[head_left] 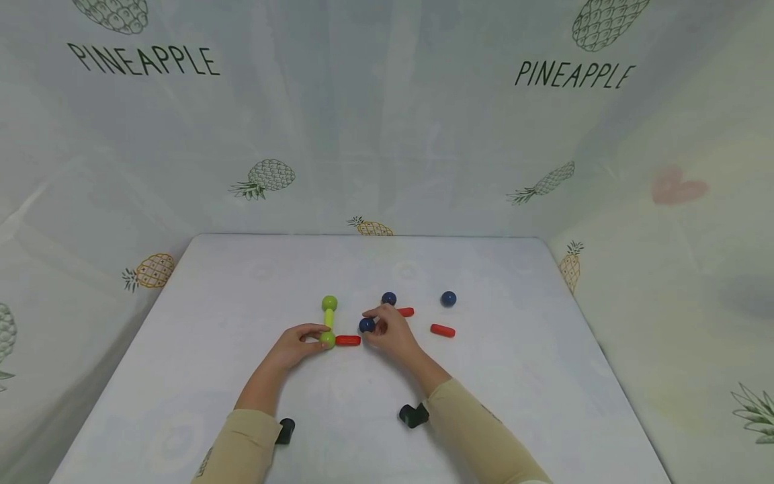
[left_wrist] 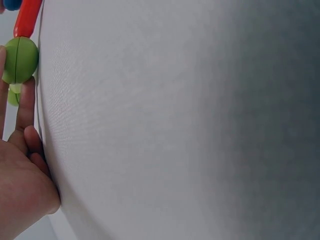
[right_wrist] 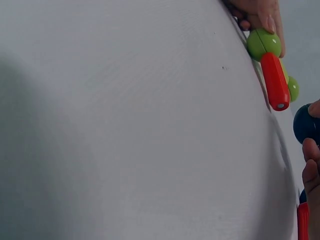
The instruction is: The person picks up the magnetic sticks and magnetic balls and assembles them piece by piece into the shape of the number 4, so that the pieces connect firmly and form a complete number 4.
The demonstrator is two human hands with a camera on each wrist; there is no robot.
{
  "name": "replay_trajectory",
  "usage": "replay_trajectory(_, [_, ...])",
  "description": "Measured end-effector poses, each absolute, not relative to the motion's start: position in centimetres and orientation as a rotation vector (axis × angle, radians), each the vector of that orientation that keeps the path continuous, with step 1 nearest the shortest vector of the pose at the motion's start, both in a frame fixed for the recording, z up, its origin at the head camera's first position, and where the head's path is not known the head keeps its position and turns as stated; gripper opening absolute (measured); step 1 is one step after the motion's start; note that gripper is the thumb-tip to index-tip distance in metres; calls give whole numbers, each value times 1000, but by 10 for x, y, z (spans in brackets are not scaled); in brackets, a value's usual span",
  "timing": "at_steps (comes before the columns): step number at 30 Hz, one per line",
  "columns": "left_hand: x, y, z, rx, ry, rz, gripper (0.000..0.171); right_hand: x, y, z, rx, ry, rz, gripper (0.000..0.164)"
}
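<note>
My left hand (head_left: 300, 345) pinches a green ball (head_left: 327, 339) between thumb and fingers. From that ball a red rod (head_left: 347, 341) sticks out to the right, and a yellow-green rod (head_left: 329, 318) runs back to a second green ball (head_left: 329, 303). In my right hand (head_left: 393, 334) a dark blue ball (head_left: 367, 325) is pinched by thumb and fingertips. A small gap separates this ball from the red rod's free end, where the right wrist view shows a pale round spot.
Behind the right hand lie another blue ball (head_left: 389, 298) and a red rod (head_left: 406, 312), partly covered. Farther right are a third blue ball (head_left: 448, 298) and a loose red rod (head_left: 443, 330). Black devices sit by both forearms on the white table (head_left: 520, 403). A pineapple-print cloth hangs around it.
</note>
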State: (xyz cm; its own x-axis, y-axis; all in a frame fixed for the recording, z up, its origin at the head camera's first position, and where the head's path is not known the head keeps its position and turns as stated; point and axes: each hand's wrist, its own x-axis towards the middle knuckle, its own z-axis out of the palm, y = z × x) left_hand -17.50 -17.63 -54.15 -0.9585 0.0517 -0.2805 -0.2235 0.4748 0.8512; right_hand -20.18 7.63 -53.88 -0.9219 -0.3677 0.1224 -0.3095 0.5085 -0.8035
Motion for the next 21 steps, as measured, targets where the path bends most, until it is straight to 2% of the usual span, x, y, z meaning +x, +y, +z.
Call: replay_trajectory(21, [-177, -178, -544, -114, 2454, 1493, 32, -197, 84, -549, -663, 2658, -1394, 33])
